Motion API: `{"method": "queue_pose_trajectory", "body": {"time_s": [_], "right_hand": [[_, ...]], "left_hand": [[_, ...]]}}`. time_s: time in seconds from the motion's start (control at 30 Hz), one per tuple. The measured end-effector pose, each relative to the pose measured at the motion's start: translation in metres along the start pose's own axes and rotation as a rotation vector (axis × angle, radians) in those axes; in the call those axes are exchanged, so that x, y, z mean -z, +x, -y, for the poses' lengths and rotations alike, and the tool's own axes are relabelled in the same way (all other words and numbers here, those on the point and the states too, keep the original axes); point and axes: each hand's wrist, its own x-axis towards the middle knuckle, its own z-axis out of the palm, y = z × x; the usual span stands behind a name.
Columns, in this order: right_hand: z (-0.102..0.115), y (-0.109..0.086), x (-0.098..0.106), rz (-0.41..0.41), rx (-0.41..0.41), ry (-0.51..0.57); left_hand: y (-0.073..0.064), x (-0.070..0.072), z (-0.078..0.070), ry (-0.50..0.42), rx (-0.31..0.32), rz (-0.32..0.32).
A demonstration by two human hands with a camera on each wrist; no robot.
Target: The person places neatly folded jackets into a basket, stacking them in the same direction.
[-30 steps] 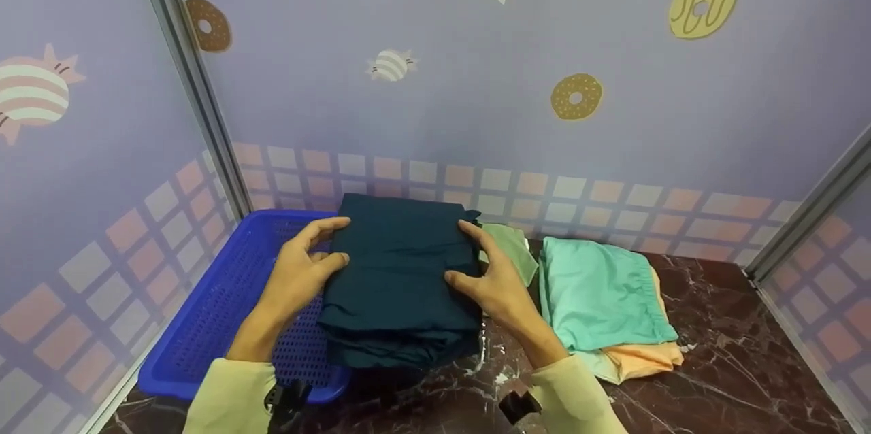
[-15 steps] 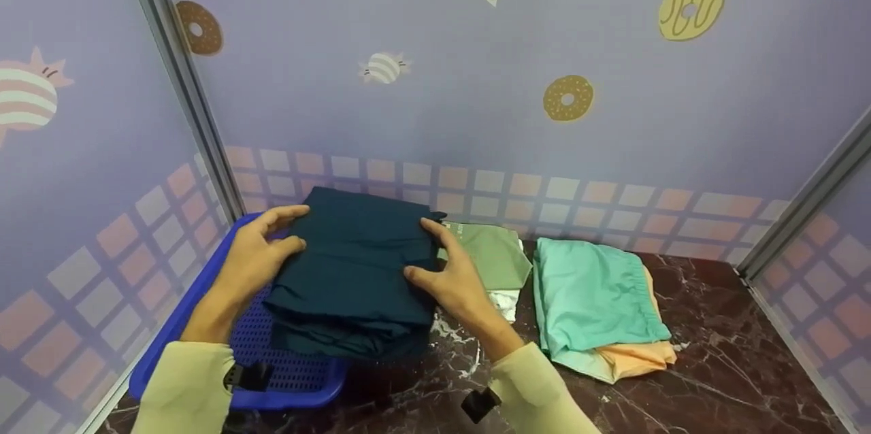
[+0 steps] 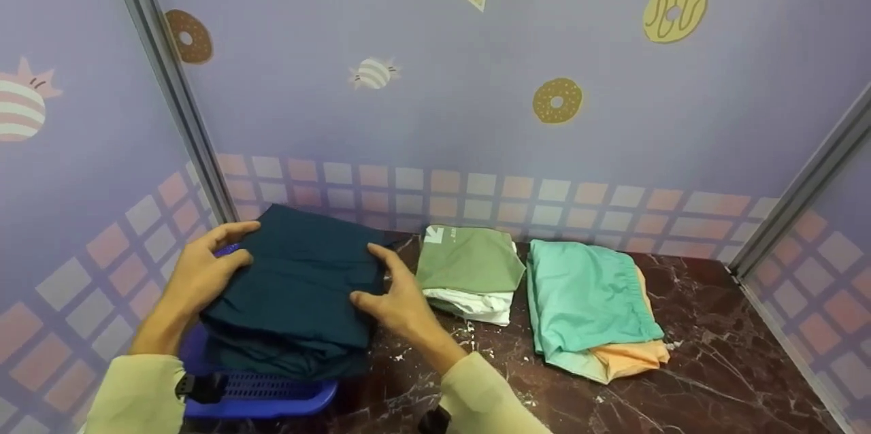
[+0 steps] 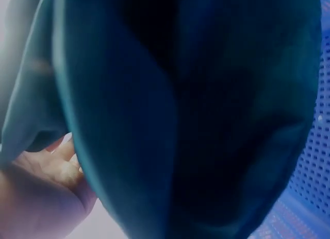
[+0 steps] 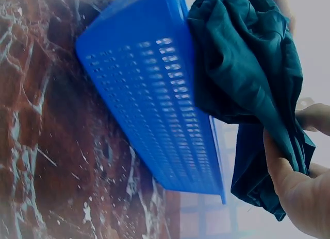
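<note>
A folded dark teal garment (image 3: 306,277), its kind not clear, hangs over the blue plastic basket (image 3: 272,407), hiding most of it in the head view. My left hand (image 3: 204,271) grips its left edge, thumb on top and other fingers mostly hidden. On the opposite edge, my right hand (image 3: 401,298) holds it the same way. In the right wrist view the garment (image 5: 247,69) sags beside the rim of the basket (image 5: 149,95), fingers underneath it. Dark cloth (image 4: 180,120) fills the left wrist view, with part of the left hand (image 4: 51,187) at its side.
A folded green garment (image 3: 469,260) lies on white cloth (image 3: 476,305) near the back wall. To its right is a folded mint garment (image 3: 585,291) over a peach one (image 3: 633,359). All rest on a dark red marbled tabletop (image 3: 721,352); patterned walls enclose it.
Both hands have carried the dark teal garment leftward, from the basket's right side to over the basket. The green garment, partly covered before, now shows fully.
</note>
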Motion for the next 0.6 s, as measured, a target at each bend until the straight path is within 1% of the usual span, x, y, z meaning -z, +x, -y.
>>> {"method": "queue_pose_trajectory", "body": {"time_s": [0.27, 0.5, 0.6], "right_hand": [[0.002, 0.001, -0.020, 0.010, 0.005, -0.093], [0.011, 0.002, -0.033, 0.038, -0.034, -0.099], [0.014, 0.002, -0.037, 0.052, -0.030, -0.100]], "left_hand": [[-0.007, 0.016, 0.023, -0.037, 0.050, 0.007], [-0.011, 0.027, 0.037, -0.010, 0.062, -0.019], [-0.014, 0.032, 0.041, -0.014, 0.072, -0.029]]}}
